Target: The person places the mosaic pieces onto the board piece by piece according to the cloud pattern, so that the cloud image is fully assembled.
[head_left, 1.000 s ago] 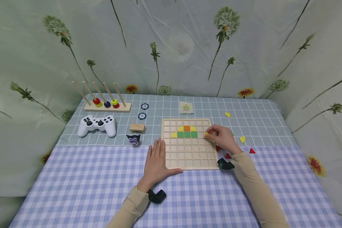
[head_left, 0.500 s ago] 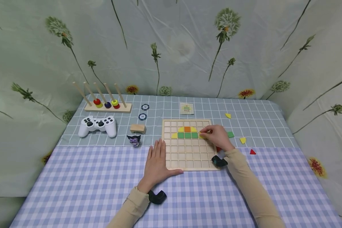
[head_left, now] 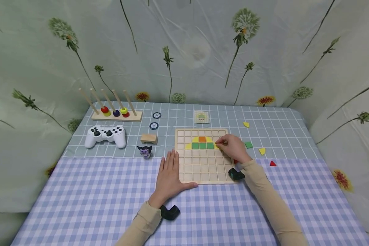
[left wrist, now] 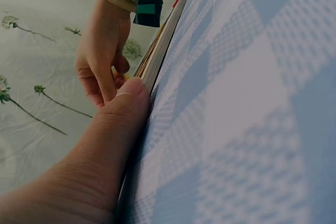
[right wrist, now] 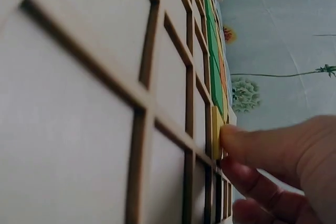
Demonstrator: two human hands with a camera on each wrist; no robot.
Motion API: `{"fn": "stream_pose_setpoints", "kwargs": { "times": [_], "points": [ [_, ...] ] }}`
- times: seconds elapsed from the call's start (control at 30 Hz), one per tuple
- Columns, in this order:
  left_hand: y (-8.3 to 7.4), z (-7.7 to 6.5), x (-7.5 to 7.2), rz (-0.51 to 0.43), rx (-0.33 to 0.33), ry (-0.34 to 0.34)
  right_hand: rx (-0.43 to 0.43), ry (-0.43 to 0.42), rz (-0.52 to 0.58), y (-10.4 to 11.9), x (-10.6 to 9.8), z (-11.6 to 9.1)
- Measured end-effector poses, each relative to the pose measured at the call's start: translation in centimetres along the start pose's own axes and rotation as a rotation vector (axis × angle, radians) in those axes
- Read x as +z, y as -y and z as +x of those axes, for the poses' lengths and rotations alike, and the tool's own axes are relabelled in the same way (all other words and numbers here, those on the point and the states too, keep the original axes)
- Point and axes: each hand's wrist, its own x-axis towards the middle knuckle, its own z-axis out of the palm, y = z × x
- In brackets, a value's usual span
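Note:
A wooden grid board (head_left: pixel 200 169) lies in the middle of the table. Set into its upper cells are an orange tile (head_left: pixel 202 139), yellow corner-shaped tiles (head_left: pixel 188 146) and a row of green tiles (head_left: pixel 202 146). My right hand (head_left: pixel 233 148) pinches a yellow tile (right wrist: pixel 216 132) between thumb and fingers, at the right end of the green row. In the right wrist view that tile sits over a cell, close beside the green ones. My left hand (head_left: pixel 168 176) lies flat with fingers straight along the board's left edge, its thumb (left wrist: pixel 123 106) against the near edge.
Right of the board lie a loose green tile (head_left: pixel 248 145), yellow pieces (head_left: pixel 262 151) and a red triangle (head_left: pixel 273 163). A pattern card (head_left: pixel 201 117) is behind it. To the left are a game controller (head_left: pixel 105 135), a peg stand (head_left: pixel 117 117), a wooden block (head_left: pixel 149 138) and a small figurine (head_left: pixel 145 151).
My right hand has moved left with the yellow tile, from the board's right edge to the end of the green row, and then stayed there. The left hand keeps its place.

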Motion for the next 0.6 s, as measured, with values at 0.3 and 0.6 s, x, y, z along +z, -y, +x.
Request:
{"fn": "stream_pose_setpoints", "kwargs": {
  "times": [0.3, 0.6],
  "points": [
    [0.0, -0.1, 0.0, -0.003, 0.014, -0.023, 0.021, -0.094, 0.06, -2.6, -3.0, 0.3],
    [0.0, -0.1, 0.0, -0.005, 0.032, -0.053, 0.18, -0.163, -0.076, -6.2, -6.3, 1.7]
  ]
}}
